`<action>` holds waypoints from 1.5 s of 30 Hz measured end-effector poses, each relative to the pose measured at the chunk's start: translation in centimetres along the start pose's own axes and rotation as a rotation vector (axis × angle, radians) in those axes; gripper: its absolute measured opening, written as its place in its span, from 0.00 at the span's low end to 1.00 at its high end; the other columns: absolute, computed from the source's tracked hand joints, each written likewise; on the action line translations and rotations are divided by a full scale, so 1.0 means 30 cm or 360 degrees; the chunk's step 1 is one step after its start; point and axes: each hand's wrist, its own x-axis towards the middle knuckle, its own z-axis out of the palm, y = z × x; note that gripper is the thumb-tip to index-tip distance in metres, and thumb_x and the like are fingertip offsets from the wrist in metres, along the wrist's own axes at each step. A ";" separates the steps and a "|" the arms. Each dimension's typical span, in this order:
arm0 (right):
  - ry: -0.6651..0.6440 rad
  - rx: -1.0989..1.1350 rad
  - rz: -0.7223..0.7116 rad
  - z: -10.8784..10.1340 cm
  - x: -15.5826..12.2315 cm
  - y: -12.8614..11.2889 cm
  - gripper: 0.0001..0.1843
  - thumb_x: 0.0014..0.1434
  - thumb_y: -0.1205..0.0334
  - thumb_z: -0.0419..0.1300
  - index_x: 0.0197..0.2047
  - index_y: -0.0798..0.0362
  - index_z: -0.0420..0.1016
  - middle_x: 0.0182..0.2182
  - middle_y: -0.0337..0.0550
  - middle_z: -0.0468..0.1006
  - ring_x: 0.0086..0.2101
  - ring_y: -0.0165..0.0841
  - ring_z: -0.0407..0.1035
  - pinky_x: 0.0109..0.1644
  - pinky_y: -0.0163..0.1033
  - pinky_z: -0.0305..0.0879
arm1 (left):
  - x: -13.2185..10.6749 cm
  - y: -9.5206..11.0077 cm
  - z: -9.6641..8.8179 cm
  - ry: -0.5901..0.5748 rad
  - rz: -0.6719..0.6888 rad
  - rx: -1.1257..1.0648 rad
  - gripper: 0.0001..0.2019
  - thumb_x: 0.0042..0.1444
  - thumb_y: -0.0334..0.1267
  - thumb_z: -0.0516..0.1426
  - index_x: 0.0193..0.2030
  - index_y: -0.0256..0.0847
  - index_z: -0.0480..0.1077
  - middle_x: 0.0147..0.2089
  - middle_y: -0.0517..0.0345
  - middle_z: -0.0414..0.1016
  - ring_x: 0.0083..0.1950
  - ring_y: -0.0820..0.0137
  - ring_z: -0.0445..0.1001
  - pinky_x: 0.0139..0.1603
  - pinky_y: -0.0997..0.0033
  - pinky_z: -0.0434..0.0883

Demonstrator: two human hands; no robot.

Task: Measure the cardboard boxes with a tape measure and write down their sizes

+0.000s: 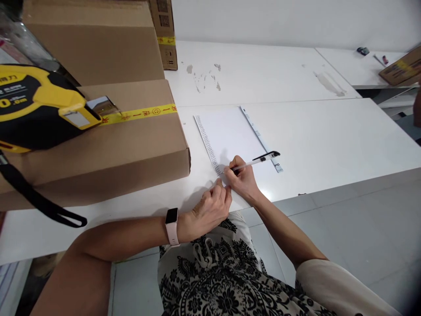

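My right hand [242, 179] is closed around a white pen with a black cap [255, 160], its tip on the lower left corner of a white sheet of paper [230, 134] lying on the white table [329, 140]. My left hand [210, 210], with a pink smartwatch [172, 226] on the wrist, rests curled on the table by the sheet's lower edge, fingertips touching the paper's corner. A clear ruler [259, 137] lies along the sheet's right edge.
A large cardboard box with yellow tape [131, 140] sits at the left, a yellow and black tape measure [36, 107] on top of it. More boxes [98, 39] stand behind. Small items and another box [401, 68] lie at the far right.
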 end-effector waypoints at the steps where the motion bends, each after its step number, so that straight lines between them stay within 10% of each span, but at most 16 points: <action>1: 0.0001 0.0000 -0.0004 0.000 0.000 0.000 0.11 0.56 0.65 0.60 0.27 0.48 0.60 0.20 0.29 0.59 0.22 0.27 0.53 0.26 0.36 0.49 | 0.000 0.000 0.000 -0.0001 0.0000 0.0013 0.27 0.74 0.46 0.47 0.67 0.25 0.66 0.58 0.32 0.78 0.52 0.62 0.75 0.43 0.68 0.72; 30: 0.0150 -0.0094 -0.0084 -0.007 0.008 0.005 0.13 0.60 0.62 0.60 0.28 0.47 0.59 0.21 0.30 0.59 0.23 0.28 0.54 0.27 0.36 0.51 | -0.002 0.001 -0.001 -0.0034 -0.0021 -0.0151 0.26 0.73 0.44 0.49 0.68 0.24 0.64 0.62 0.30 0.75 0.57 0.60 0.74 0.45 0.67 0.72; 35: 0.0314 -0.0383 -0.0318 -0.033 0.044 0.032 0.05 0.68 0.57 0.57 0.43 0.48 0.70 0.34 0.39 0.75 0.31 0.33 0.67 0.35 0.40 0.65 | -0.002 0.004 -0.005 -0.0050 -0.0071 -0.0225 0.25 0.73 0.42 0.52 0.70 0.27 0.64 0.65 0.30 0.73 0.59 0.59 0.74 0.44 0.67 0.72; 45: 0.0219 -0.0929 -0.0481 -0.047 0.088 0.092 0.31 0.63 0.76 0.45 0.64 0.50 0.72 0.54 0.52 0.80 0.52 0.47 0.71 0.56 0.54 0.70 | -0.008 0.048 -0.014 0.0142 -0.0210 -0.0044 0.29 0.72 0.51 0.51 0.68 0.29 0.67 0.66 0.34 0.73 0.58 0.61 0.77 0.45 0.68 0.74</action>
